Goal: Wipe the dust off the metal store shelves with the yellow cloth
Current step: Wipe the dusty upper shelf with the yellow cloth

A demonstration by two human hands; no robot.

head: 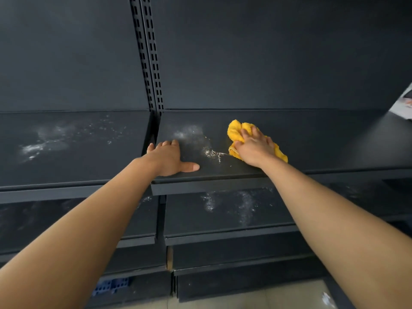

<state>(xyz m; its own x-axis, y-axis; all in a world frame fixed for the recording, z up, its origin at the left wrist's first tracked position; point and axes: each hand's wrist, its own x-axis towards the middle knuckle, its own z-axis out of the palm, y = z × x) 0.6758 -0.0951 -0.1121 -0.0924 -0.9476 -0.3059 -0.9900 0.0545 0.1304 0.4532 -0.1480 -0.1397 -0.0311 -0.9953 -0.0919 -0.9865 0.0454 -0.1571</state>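
Dark metal shelving fills the whole frame, seen from above by a person reaching in with both bare arms. At the bottom edge lies a strip of pale floor [267, 295], and at the lower left a blue crate [111, 285] shows under the lowest boards. Above these, the lower shelf [223, 221] right of centre carries white dust smears [245, 206] across its top.

Further in, at mid frame, sits the shelf [323, 143] being worked on. The left hand [168, 158] rests flat on its near left corner, fingers straight and reaching to the left edge, thumb spread out to the right, holding nothing. The right hand [254, 150] presses down on the yellow cloth [236, 130], its fingers and thumb curled into the bunched folds. The cloth lies on the shelf just right of centre, with cloth showing beyond the fingertips and behind the wrist. Between the two hands a thin white streak [214, 153] runs to the cloth's left edge, and a hazy dust patch [189, 132] lies behind it, near the left fingertips.

Left of the divider, the neighbouring shelf [89, 166] bears a wide dust cloud [44, 139]. A slotted upright [149, 63] rises between the two bays, flanked by a plain dark back panel [267, 52]. At the far right edge some pale papers [403, 105] peek in.
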